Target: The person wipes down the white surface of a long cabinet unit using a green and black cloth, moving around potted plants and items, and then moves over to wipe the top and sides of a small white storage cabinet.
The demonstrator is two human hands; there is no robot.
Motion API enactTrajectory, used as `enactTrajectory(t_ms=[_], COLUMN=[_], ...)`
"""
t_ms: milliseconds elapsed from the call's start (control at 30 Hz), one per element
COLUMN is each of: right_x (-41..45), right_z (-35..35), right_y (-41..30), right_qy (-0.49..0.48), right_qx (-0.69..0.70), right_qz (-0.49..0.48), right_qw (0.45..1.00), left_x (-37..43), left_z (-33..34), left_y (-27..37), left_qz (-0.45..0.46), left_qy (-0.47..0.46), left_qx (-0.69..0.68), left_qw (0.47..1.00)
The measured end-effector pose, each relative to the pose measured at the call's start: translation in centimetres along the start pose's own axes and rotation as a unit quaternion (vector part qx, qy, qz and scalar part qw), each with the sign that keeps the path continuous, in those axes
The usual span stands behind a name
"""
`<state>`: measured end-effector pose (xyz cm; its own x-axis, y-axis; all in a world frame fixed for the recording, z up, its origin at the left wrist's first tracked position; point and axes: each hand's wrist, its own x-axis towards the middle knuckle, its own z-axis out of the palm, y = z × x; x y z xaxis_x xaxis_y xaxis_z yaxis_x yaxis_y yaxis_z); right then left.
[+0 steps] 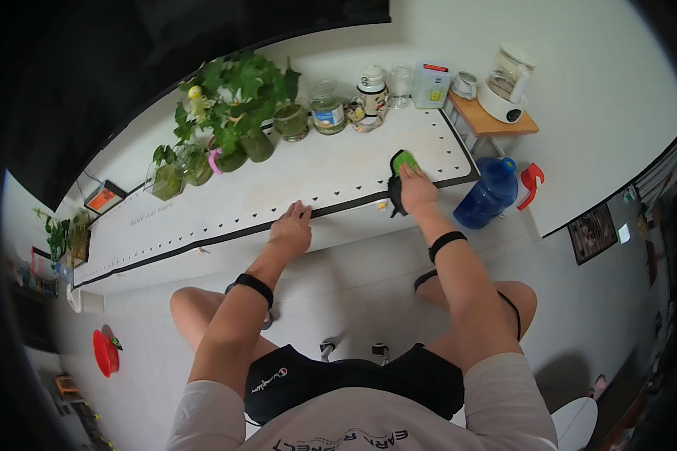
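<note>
A long white cabinet carries a white cover with a black border and small black hearts. My right hand presses a green and black cloth onto the cover near its right front corner; part of the cloth hangs over the front edge. My left hand rests on the front edge near the middle, with nothing seen in it and its fingertips on the cover.
Along the back stand glass jars with green plants, a patterned bottle and a tin. A glass kettle sits on a wooden stand. A blue water jug is on the floor; a red basin lies left.
</note>
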<state>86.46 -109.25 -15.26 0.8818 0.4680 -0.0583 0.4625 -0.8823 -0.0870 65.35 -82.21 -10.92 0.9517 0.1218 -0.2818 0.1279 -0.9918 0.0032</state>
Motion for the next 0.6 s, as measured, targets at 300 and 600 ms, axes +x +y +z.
enactTrajectory(t_ms=[300, 600], right_x=[0.5, 6.6], right_z=[0.8, 2.3], right_y=[11.7, -0.4], right_qy=[0.095, 0.091], right_qx=[0.016, 0.173], right_qz=[0.098, -0.286], right_qw=[0.990, 0.938], left_x=[-0.4, 0.6], left_z=[1.5, 0.8], left_y=[-0.7, 1.9], left_qz=[-0.013, -0.041], left_qy=[0.037, 0.092], left_qx=[-0.031, -0.071], left_qw=[0.999, 0.992])
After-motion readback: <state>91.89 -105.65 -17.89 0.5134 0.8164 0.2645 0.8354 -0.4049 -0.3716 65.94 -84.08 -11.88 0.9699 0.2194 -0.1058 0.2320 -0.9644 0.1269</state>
